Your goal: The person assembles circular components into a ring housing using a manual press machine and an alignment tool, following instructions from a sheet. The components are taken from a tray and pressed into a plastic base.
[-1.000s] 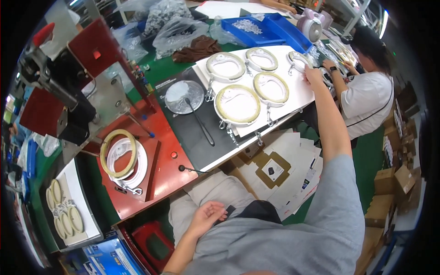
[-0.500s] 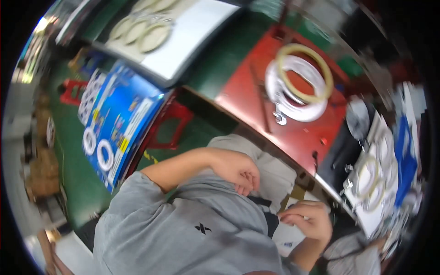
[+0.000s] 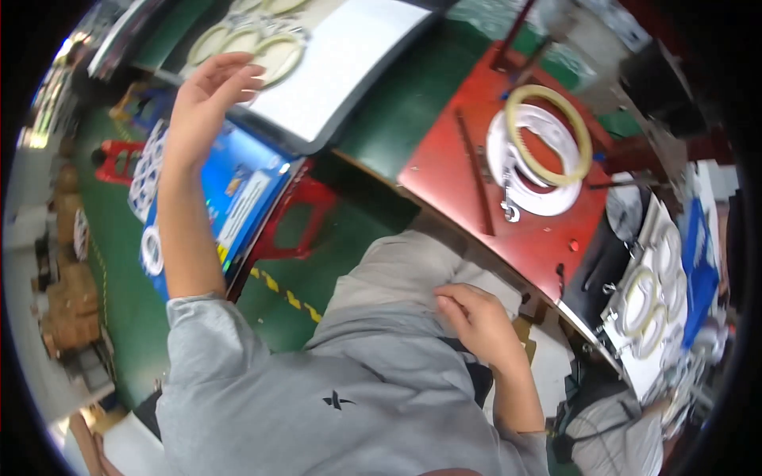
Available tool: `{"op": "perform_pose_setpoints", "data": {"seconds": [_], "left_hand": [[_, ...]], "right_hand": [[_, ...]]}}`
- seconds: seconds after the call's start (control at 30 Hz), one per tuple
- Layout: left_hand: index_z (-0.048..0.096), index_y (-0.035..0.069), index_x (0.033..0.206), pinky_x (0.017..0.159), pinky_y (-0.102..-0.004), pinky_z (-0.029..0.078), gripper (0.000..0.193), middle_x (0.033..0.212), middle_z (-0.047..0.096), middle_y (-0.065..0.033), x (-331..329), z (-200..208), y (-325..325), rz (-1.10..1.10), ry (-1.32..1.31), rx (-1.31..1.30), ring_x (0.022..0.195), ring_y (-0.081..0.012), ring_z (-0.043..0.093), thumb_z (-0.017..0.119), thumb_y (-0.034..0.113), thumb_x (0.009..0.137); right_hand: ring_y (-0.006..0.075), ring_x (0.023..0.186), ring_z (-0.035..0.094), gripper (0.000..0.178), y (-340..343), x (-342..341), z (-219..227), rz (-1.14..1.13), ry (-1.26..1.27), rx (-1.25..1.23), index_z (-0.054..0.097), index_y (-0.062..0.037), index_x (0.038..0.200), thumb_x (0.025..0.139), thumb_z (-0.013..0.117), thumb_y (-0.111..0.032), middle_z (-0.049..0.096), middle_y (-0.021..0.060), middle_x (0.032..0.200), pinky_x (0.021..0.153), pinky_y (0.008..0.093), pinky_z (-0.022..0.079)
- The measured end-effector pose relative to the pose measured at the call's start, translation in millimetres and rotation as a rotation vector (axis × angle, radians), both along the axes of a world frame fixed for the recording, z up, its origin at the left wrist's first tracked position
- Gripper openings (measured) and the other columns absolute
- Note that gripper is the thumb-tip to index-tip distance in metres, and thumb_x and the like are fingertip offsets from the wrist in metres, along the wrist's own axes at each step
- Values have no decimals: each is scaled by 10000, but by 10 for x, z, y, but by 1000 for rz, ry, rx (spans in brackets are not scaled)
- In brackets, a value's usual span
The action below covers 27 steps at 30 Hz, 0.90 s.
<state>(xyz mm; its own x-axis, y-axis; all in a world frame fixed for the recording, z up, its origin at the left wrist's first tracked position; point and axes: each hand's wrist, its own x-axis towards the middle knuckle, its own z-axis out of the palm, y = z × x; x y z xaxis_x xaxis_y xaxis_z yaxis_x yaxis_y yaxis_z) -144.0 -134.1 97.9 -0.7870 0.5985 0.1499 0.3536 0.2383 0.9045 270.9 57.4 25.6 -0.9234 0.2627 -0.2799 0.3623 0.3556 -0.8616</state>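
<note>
My left hand [image 3: 208, 99] is stretched out to the far left, its fingers bent and the thumb apart, with nothing visible held. Its fingertips are at the edge of a cream ring [image 3: 300, 57], one of several lying on a white sheet; contact cannot be made out. Over my lap, my right hand [image 3: 481, 327] hangs loosely with thumb and forefinger apart, holding nothing visible. On the red machine table [image 3: 436, 170] lies a white ring-shaped part [image 3: 549, 206], with a cream ring [image 3: 583, 131] resting partly over it. A small metal fitting [image 3: 509, 208] sits by the white part's near edge.
A blue printed box [image 3: 262, 178] with white rings stands beneath my left forearm, by a red stool [image 3: 298, 226]. A dark bar [image 3: 474, 174] lies across the red table. At right, more cream rings [image 3: 640, 301] lie on white sheets beside a blue item [image 3: 700, 278].
My left hand has swung from my lap out to the cream rings at far left. My right hand has moved up and left over my lap. The view has shifted slightly.
</note>
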Motion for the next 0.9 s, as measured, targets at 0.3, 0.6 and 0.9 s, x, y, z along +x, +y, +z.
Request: {"op": "perform_pose_setpoints", "data": {"seconds": [0.3, 0.6, 0.9], "left_hand": [[610, -14, 1316, 979, -472, 524, 510, 1202, 700, -279, -390, -408, 741, 8, 636, -636, 1145, -434, 662, 719, 316, 942], [718, 17, 992, 796, -369, 537, 129, 945, 675, -125, 1247, 97, 1302, -552, 668, 110, 893, -297, 668, 760, 53, 876], [716, 54, 932, 812, -386, 482, 176, 993, 602, -95, 1835, -135, 1799, -578, 764, 206, 954, -281, 573, 821, 102, 800]], "right_hand": [[336, 884, 724, 149, -148, 252, -54, -145, 23, 43, 730, -29, 1092, 993, 657, -112, 739, 153, 971, 786, 384, 573], [244, 728, 683, 71, 335, 150, 422, -440, 346, 419, 741, 7, 1005, 954, 707, -28, 706, 123, 833, 679, 342, 537], [317, 1128, 636, 266, 1076, -459, 567, -334, 530, 1084, 719, -48, 1144, 880, 723, -19, 682, 105, 1170, 957, 423, 506]]}}
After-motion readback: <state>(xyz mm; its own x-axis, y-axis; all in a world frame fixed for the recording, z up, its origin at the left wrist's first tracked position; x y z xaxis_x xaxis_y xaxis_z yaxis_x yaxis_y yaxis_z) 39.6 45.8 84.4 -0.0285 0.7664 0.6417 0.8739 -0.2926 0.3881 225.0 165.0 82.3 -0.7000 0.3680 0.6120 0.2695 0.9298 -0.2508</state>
